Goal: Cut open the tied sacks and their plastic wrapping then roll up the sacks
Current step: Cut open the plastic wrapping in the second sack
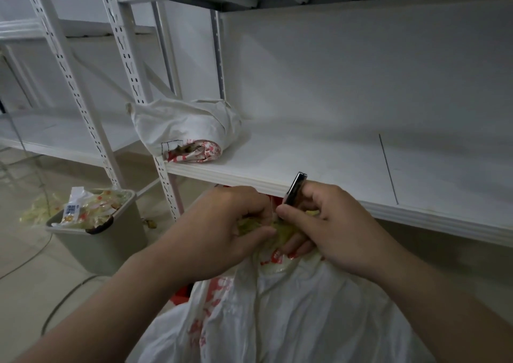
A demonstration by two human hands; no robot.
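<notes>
A white sack with red print (291,307) stands in front of me, below the shelf edge. Its bunched top shows yellowish plastic (283,228). My left hand (222,232) grips that bunched top from the left. My right hand (330,223) holds a small dark cutter (295,189), its handle sticking up past my fingers, with fingertips on the same bunched top. The blade is hidden behind my fingers. A second sack (186,129), rolled up, white with red print, lies on the white shelf (319,162) at its left end.
A grey bin (102,246) full of plastic wrapping and a labelled packet stands on the floor to the left. More wrapping lies behind it. Slotted white shelf posts (163,179) rise at the left. Cables run across the floor.
</notes>
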